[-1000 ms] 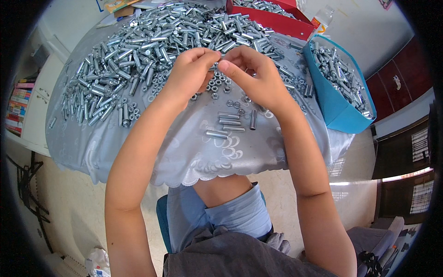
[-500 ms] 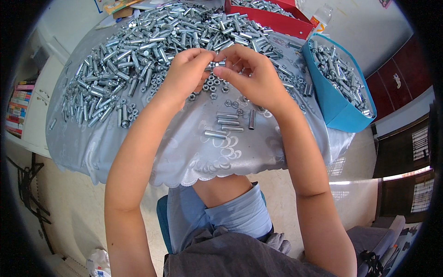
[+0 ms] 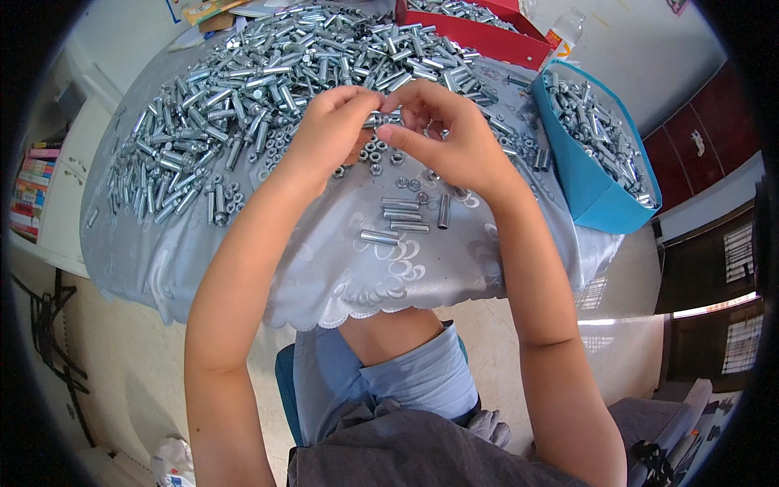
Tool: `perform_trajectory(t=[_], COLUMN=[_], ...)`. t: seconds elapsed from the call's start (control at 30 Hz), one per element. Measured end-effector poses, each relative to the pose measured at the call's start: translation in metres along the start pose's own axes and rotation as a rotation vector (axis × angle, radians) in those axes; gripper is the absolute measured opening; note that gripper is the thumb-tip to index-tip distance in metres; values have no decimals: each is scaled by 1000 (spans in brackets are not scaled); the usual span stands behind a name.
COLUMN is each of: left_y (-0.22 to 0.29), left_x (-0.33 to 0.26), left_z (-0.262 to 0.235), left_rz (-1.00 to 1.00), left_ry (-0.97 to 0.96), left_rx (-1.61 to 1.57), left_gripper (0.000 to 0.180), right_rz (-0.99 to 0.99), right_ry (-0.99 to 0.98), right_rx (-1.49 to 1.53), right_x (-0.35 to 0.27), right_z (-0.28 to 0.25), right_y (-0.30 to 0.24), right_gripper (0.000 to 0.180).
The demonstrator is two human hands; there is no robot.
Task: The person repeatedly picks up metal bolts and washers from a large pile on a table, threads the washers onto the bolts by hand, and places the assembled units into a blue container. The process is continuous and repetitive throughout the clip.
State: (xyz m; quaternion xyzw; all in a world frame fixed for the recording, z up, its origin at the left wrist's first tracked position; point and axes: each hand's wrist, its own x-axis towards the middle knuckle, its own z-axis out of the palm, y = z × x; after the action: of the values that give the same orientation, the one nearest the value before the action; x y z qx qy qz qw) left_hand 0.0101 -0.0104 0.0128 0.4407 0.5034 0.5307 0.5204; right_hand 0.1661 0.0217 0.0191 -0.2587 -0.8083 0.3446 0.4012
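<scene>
My left hand [image 3: 331, 130] and my right hand [image 3: 445, 140] meet above the table and pinch the two ends of one silver bolt [image 3: 383, 118], held level between the fingertips. Loose nuts [image 3: 375, 156] lie on the cloth just under the hands. A few finished bolts [image 3: 399, 219] lie side by side nearer to me. A big heap of silver bolts [image 3: 268, 73] covers the far left of the table.
The table wears a grey patterned cloth [image 3: 324, 276] with a scalloped edge. A blue bin [image 3: 600, 162] full of bolts stands at the right. A red tray [image 3: 487, 32] with more parts sits at the back. Books [image 3: 32, 187] stack at the far left.
Both hands have stayed together over the nuts, the fingers shifting slightly around the bolt. Nothing else on the table has moved.
</scene>
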Motion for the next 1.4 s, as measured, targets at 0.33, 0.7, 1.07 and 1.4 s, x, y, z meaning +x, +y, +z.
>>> perform_trajectory(t=[0.33, 0.7, 1.07, 1.4], left_y=[3, 0, 1, 0], left_x=[-1, 0, -1, -2], left_z=[-2, -2, -1, 1], left_rz=[3, 8, 6, -8], left_ry=[4, 45, 9, -14], left_rx=[-33, -32, -7, 28], left_gripper=[16, 16, 20, 18], right_rz=[12, 10, -69, -30], right_ry=[-27, -32, -55, -118], right_rx=[-14, -49, -133, -159], right_x=[0, 0, -2, -2], right_z=[-1, 1, 4, 2], right_y=[2, 0, 4, -2], right_gripper=[19, 19, 21, 32])
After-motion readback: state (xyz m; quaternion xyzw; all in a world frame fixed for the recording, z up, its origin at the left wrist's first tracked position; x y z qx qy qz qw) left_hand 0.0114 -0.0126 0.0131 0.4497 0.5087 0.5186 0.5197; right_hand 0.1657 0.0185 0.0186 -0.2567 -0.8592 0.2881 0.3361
